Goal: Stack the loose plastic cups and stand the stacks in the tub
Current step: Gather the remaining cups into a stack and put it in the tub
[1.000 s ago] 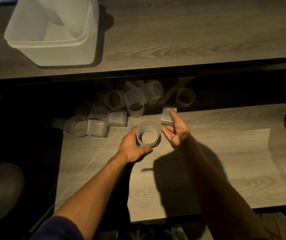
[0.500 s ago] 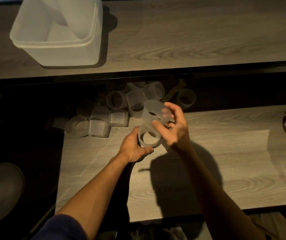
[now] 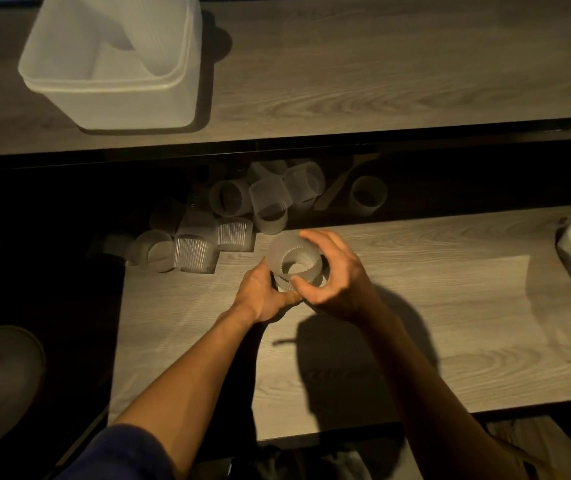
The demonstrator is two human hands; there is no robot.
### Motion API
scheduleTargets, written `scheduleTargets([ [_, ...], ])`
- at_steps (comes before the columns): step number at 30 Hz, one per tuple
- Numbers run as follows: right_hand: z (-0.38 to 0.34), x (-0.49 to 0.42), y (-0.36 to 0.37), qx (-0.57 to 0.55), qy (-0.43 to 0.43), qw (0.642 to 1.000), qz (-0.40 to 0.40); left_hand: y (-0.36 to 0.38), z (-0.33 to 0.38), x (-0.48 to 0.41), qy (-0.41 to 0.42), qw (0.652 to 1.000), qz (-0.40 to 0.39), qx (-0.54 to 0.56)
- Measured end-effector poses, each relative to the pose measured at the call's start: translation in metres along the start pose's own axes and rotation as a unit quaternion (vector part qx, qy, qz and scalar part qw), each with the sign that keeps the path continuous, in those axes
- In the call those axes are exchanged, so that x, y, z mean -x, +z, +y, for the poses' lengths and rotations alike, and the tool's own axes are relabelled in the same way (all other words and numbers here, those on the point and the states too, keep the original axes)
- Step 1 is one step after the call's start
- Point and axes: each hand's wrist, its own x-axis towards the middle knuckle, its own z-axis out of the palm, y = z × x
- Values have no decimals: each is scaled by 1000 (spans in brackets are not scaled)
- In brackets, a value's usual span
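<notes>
Stacking barely begun: one stack leans in the far tub, and many loose cups lie unstacked. The right hand grips the upper cup, nesting it into the lower cup, which the left hand grips.

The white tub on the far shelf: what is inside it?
One tall stack of ribbed cups is in the tub, by its right wall. The picture's edge cuts off the stack's top, and the near wall covers part of the tub's floor.
</notes>
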Motion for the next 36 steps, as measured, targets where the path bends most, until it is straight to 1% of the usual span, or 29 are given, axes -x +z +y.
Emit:
scheduleTargets([
  [5, -3, 1, -2, -50, 51, 997, 20, 0, 0, -1, -5, 1000, -2, -5],
  [10, -1, 4, -1, -75, 59, 995, 14, 2, 0, -3, -13, 1000, 6, -3],
  [14, -1, 4, 2, -116, 95, 988, 26, 7, 0, -5, -14, 1000, 17, 6],
  [16, 1, 1, 4, -120, 87, 989, 13, 8, 1, -6, -14, 1000, 17, 12],
  [19, 9, 3, 9, -113, 79, 990, -2, 7, 4, -7, -8, 999, 24, 38],
  [20, 14, 5, 11, -94, 71, 993, 2, 7, 5, -6, -5, 999, 23, 42],
  [22, 23, 10, 16, 6, 37, 999, 14, 6, 5, -6, -1, 999, 19, 44],
  [23, 26, 12, 16, 39, 31, 999, 6, 7, 4, -6, -2, 999, 18, 44],
  [24, 28, 13, 13, 41, 34, 998, -19, 7, 4, -6, -2, 999, 19, 45],
  [26, 32, 11, -1, -18, 49, 995, -90, 7, 4, -6, -5, 999, 19, 43],
  [28, 44, 5, -18, -77, 103, 982, -139, 7, 5, -7, -1, 999, 13, 34],
  [29, 53, 1, -24, -93, 142, 974, -148, 6, 6, -7, 1, 1000, 12, 28],
  [30, 62, -3, -29, -108, 178, 969, -135, 5, 6, -8, 4, 1000, 12, 21],
  [31, 73, -8, -31, -118, 218, 965, -89, 4, 7, -9, 7, 1000, 12, 15],
  [33, 87, -22, -31, -110, 315, 941, 61, 3, 8, -10, 9, 1000, 9, 9],
  [34, 93, -32, -31, -73, 358, 921, 134, 4, 9, -10, 9, 1000, 11, 7],
  [35, 99, -43, -31, -23, 380, 906, 186, 4, 9, -11, 9, 1000, 14, 8],
  [36, 106, -53, -31, 21, 389, 897, 207, 5, 10, -11, 9, 1000, 16, 7],
])
